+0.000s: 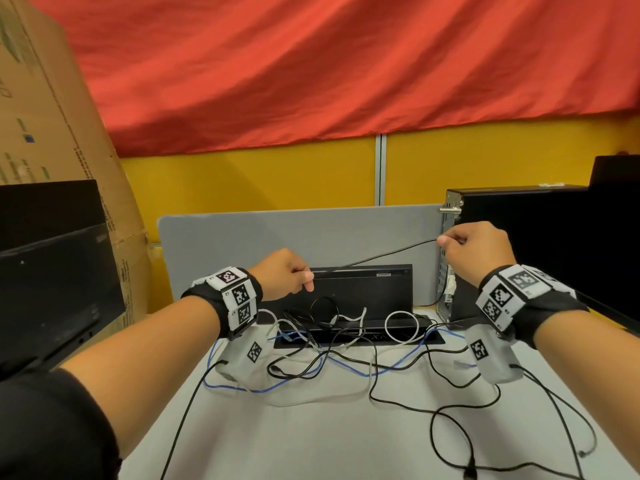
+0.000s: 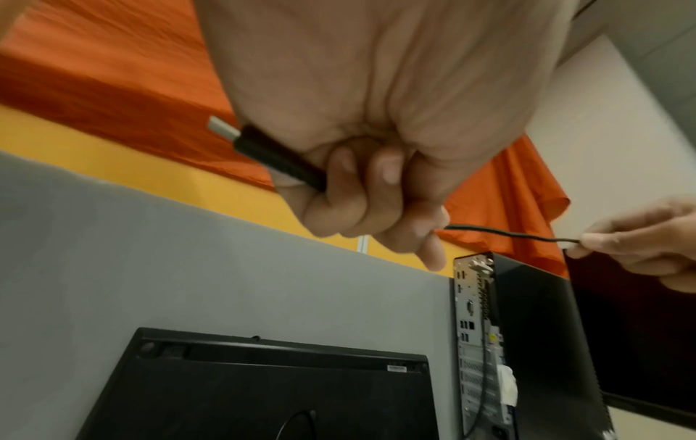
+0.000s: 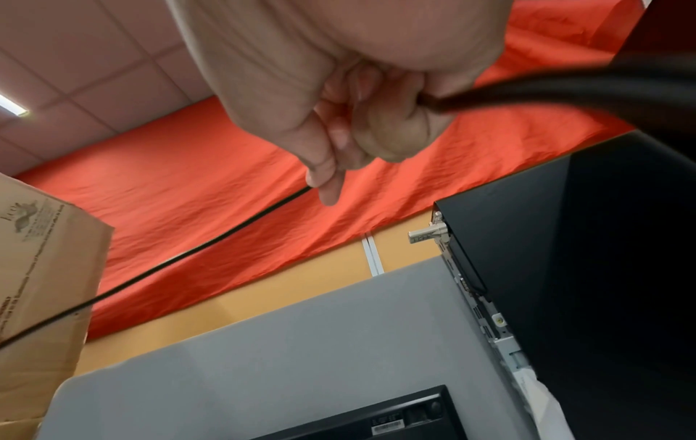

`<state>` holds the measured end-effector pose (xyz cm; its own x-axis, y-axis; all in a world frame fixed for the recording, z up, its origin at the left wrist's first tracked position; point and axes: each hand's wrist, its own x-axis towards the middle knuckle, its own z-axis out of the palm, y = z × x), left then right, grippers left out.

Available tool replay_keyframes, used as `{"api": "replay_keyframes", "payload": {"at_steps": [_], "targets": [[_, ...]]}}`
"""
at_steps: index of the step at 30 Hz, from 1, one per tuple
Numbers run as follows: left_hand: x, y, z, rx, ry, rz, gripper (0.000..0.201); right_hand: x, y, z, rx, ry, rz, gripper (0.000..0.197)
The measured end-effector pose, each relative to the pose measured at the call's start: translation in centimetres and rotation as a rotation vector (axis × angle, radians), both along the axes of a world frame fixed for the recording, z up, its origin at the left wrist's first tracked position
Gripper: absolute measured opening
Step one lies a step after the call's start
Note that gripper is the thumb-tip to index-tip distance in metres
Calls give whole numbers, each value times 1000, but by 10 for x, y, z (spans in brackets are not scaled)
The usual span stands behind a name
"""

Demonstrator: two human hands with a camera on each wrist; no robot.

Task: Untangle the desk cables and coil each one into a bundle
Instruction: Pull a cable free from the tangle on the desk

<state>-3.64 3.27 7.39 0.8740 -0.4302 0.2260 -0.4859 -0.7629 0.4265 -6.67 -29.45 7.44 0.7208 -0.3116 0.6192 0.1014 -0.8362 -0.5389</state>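
Observation:
A thin black cable (image 1: pixel 377 255) is stretched taut in the air between my two hands. My left hand (image 1: pixel 289 273) grips its end in a fist; in the left wrist view the black USB plug (image 2: pixel 263 151) with a silver tip sticks out of the fist. My right hand (image 1: pixel 474 251) pinches the same cable (image 3: pixel 196 250) between thumb and forefinger, higher and to the right, and the cable runs on out of the hand. Below, a tangle of black, white and blue cables (image 1: pixel 346 348) lies on the white desk (image 1: pixel 311 438).
A black monitor base and panel (image 1: pixel 363 292) stand behind the tangle against a grey divider (image 1: pixel 277 237). A black computer tower (image 1: pixel 519 237) is at the right, a dark monitor (image 1: pixel 52 271) and cardboard box (image 1: pixel 52 116) at the left. Red cloth hangs behind.

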Motion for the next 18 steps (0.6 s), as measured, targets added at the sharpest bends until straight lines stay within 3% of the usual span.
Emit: {"api": "replay_keyframes", "payload": {"at_steps": [6,11,15,18], "targets": [[-21,-14,-4,-36,111,-146,31,3,-16,-5,32,20,-57,17],[-29,-27,-4,-54,102,-164,18,4,-25,-14,78,35,-93,21],[-30,-28,-2,-105,21,-136,33,4,-28,-16,83,16,-88,18],[-34,-30,0,-260,58,-163,37,4,-30,-16,74,13,-78,19]]}}
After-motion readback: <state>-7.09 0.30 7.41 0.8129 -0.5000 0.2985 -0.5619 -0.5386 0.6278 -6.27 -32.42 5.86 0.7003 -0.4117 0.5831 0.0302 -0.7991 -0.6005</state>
